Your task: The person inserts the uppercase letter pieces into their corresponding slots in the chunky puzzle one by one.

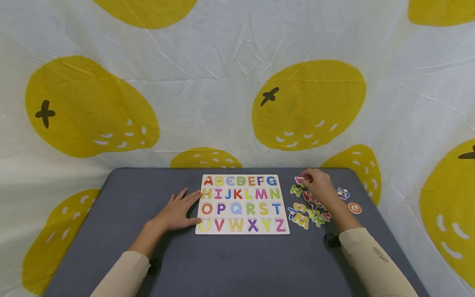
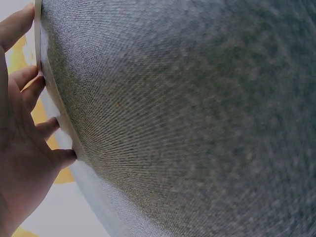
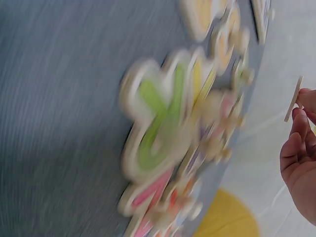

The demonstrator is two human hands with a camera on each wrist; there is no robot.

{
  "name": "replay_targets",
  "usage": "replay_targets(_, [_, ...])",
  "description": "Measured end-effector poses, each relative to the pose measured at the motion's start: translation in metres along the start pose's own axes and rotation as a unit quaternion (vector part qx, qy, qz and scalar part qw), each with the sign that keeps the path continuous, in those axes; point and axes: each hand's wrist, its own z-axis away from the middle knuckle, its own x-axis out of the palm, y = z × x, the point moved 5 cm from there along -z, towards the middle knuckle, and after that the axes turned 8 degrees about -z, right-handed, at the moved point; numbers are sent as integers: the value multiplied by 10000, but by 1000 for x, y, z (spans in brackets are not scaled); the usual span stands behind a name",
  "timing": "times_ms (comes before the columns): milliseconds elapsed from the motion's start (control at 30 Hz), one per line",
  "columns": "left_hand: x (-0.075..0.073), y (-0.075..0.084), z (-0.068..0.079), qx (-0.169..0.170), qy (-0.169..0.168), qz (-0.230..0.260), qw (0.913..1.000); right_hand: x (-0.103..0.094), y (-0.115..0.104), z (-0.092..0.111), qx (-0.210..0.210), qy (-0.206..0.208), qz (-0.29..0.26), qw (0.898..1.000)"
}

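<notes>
A white alphabet puzzle board (image 1: 222, 217) with rows of coloured letters lies flat on the table. My left hand (image 1: 176, 212) rests at its left edge, fingers spread, thumb by the U; in the left wrist view that hand's fingers (image 2: 64, 157) are stretched out. Right of the board, my right hand (image 1: 318, 183) pinches a pink letter piece (image 1: 299, 180) by its back between thumb and fingertips. The right wrist view shows this thin wooden piece (image 3: 294, 101) edge-on, raised off the table; which letter it is cannot be made out.
Loose knobbed letter pieces lie heaped right of the board, among them a yellow one (image 1: 302, 221) and a green one (image 3: 158, 106). An orange round piece (image 1: 354, 208) and a blue piece (image 1: 343, 193) lie farther right. Behind the grey table (image 1: 230, 264) hangs a lemon-print cloth (image 1: 208, 111).
</notes>
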Motion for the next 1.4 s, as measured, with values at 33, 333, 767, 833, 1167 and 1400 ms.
replay_targets(33, [0, 0, 0, -2, 4, -2, 10000, 4, -6, -1, -43, -37, -31, 10000])
replay_targets(333, [-1, -1, 0, -21, -22, -25, 10000, 47, -60, -7, -559, -404, -167, 9975])
replay_targets(767, [0, 0, 0, 12, -24, -7, 10000, 116, -135, -17, -1210, -1326, -520, 9824])
replay_targets(833, [-1, 0, 0, 18, -11, -15, 10000, 127, -145, -21, -1186, -1499, -568, 9799])
replay_targets(1167, [0, -1, 0, 3, -52, -26, 10000, 183, -177, -37, -1205, -2108, -547, 9685])
replay_targets(1400, [-2, -1, -1, -19, 1, -19, 10000, 200, -194, -44, -1549, -2111, -173, 9650])
